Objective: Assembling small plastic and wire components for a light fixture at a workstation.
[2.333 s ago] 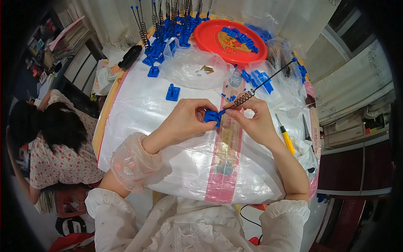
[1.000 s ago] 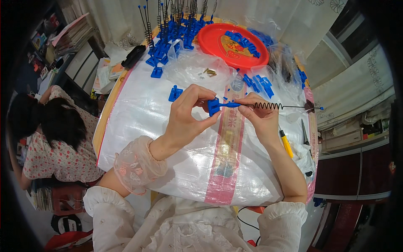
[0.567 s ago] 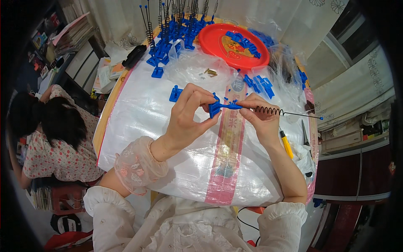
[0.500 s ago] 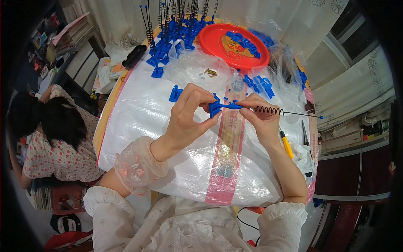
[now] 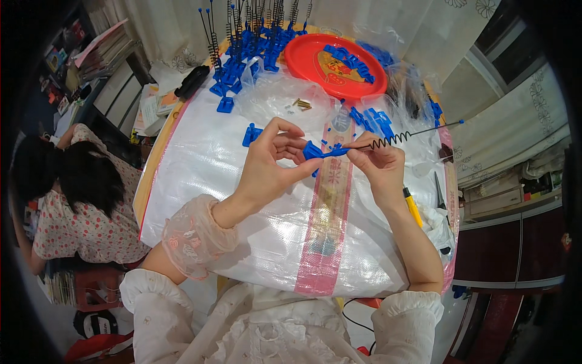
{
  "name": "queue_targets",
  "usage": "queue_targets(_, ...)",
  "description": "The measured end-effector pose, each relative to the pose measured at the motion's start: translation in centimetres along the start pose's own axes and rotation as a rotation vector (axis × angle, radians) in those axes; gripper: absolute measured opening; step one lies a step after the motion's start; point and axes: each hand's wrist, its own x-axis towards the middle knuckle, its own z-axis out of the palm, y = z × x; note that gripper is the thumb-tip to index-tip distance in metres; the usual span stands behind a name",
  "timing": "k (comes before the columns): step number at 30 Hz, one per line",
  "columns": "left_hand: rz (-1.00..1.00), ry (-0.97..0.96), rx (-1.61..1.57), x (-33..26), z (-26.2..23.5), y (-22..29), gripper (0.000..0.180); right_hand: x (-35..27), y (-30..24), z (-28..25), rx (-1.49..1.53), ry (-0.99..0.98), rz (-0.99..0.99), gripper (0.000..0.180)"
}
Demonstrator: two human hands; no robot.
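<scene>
A cluttered, brightly lit room, curtained behind the table and along the right.

Pale curtains (image 5: 160, 24) hung behind the wooden-edged table (image 5: 145, 187), whose white woven cover (image 5: 260, 252) threw back patches of glare. At the upper right a window (image 5: 515, 48) showed dark panes — just below it, a flower-patterned curtain (image 5: 515, 124) hung above a crowded pale shelf (image 5: 494, 193). Lower on that side stood a dark red cabinet (image 5: 491, 249) with a smooth front. Along the left, dark shelving (image 5: 57, 36) stood near a tall stack of papers (image 5: 106, 47), and a red stool (image 5: 100, 285) sat low over the pale floor (image 5: 51, 320).
</scene>
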Motion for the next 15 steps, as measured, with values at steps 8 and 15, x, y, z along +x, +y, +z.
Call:
queue_targets(8,-0.233,-0.093,-0.201,0.2,-0.1,-0.5,0.034,0.0,0.2,-0.1,-0.004,0.012,0.032,0.012)
queue_targets(15,-0.242,-0.202,-0.226,0.5,0.0,-1.5,0.041,0.1,0.0,-0.6,-0.281,-0.039,-0.011,0.012)
